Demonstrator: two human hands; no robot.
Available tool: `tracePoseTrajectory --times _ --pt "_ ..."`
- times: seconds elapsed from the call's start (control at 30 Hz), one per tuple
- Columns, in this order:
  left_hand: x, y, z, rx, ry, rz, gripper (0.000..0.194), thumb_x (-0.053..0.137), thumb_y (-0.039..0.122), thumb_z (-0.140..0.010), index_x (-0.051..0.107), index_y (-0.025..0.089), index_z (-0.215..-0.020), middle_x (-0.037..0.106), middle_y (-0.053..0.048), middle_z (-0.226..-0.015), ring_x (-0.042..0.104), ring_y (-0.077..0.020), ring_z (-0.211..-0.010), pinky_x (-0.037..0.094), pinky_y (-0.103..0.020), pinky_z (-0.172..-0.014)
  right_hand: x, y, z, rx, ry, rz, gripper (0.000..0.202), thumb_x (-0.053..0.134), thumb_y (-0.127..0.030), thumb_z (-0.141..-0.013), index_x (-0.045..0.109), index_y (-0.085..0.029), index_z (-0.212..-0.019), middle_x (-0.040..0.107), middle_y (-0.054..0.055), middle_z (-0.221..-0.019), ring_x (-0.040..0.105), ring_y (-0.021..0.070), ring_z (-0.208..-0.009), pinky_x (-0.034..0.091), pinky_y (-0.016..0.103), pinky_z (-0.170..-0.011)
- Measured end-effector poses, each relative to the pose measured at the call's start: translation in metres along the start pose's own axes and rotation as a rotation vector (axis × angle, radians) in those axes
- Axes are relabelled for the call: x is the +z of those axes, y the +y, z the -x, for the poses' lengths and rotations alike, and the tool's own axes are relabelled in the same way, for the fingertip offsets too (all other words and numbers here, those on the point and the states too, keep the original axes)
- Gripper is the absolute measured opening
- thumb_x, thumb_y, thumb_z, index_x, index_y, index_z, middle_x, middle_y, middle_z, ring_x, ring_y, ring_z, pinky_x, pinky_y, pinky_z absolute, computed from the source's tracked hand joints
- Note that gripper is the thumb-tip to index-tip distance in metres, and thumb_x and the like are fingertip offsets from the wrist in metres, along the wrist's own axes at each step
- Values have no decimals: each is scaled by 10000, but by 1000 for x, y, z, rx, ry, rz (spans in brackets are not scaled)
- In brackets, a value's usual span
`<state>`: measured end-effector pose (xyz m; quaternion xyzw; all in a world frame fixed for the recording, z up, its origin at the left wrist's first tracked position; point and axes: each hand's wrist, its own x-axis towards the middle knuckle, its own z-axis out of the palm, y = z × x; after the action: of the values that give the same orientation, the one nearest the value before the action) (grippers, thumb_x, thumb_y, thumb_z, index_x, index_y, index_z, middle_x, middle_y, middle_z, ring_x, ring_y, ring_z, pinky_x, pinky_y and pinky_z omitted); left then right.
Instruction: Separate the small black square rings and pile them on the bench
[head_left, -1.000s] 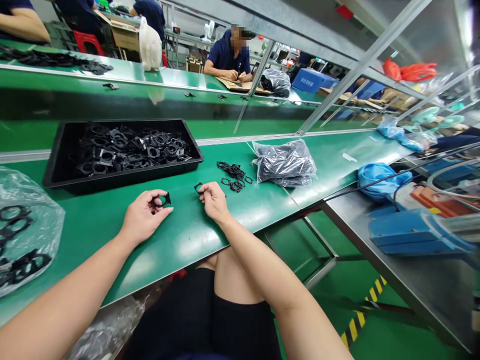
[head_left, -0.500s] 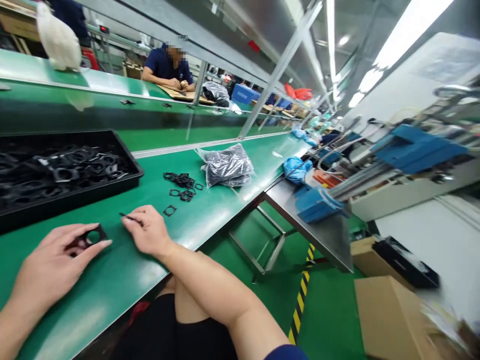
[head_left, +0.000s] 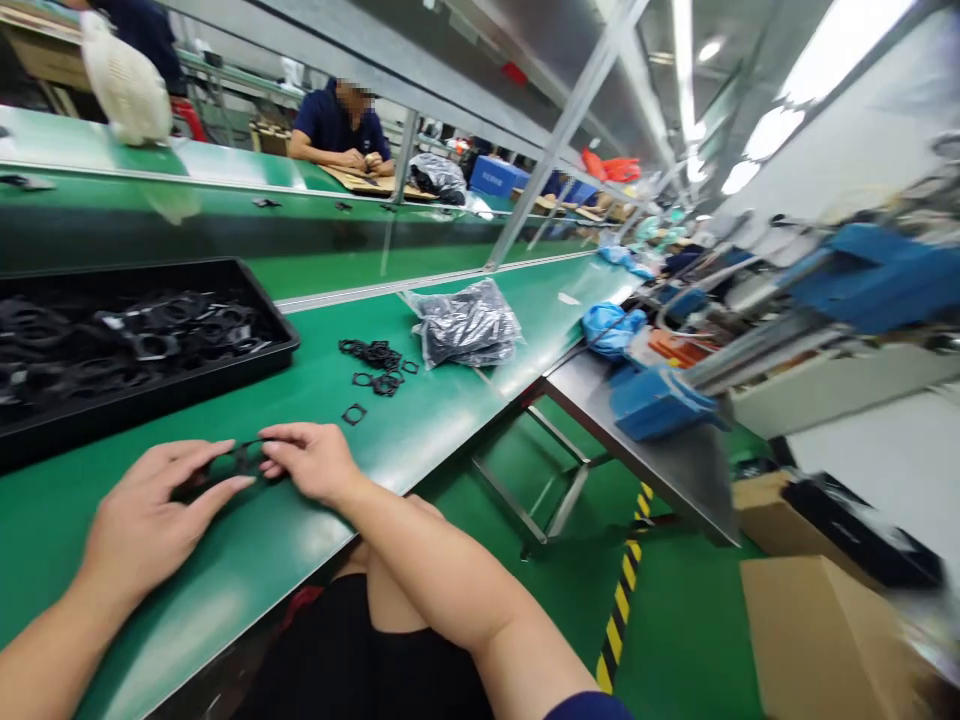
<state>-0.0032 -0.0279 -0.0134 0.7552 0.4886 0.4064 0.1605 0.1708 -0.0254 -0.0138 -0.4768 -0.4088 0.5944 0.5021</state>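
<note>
Close together above the green table, my two hands each pinch black plastic. My left hand grips a black ring-shaped frame between thumb and fingers, part of it hidden by the fingers. Thumb and fingers of my right hand are closed at the right side of that frame; a thin black part shows at their tips, and I cannot tell whether it is a separate piece. Beyond them lies a loose square frame with a round hole, beside a small pile of similar black frames.
A black tray full of black frames stands at the left. Behind the pile lies a clear bag of dark parts. A metal side table with blue clamps adjoins at right. Across the line sits a co-worker.
My hands have come together: the left moved right with its frame, and the right's black piece now meets it. The view has shifted slightly.
</note>
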Motion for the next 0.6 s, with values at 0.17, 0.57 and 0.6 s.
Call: tracePoseTrajectory --times 0.17,0.57,0.6 --pt "-5 13 -5 7 -24 3 400 667 494 -736 657 225 -1032 621 -44 -976 600 -196 -890 499 -336 -805 -2 -3 -2 -26 0 -112 290 784 -298 -593 657 -144 -802 636 -27 -565 595 93 -490 494 226 -549" --pt "-5 9 -5 7 -34 -17 375 679 430 -749 666 214 -1055 632 -46 -981 604 -192 -924 480 -337 -852 -6 -8 1 21 -114 -144 414 804 -375 -565 681 -125 -870 685 9 -659 632 101 -548 532 253 -603" --pt "-5 9 -5 7 -32 -22 374 680 432 -747 667 213 -1050 636 -47 -980 605 -195 -926 479 -340 -854 -6 -8 1 21 -116 -147 413 804 -375 -564 680 -124 -867 683 7 -654 631 101 -549 532 249 -594"
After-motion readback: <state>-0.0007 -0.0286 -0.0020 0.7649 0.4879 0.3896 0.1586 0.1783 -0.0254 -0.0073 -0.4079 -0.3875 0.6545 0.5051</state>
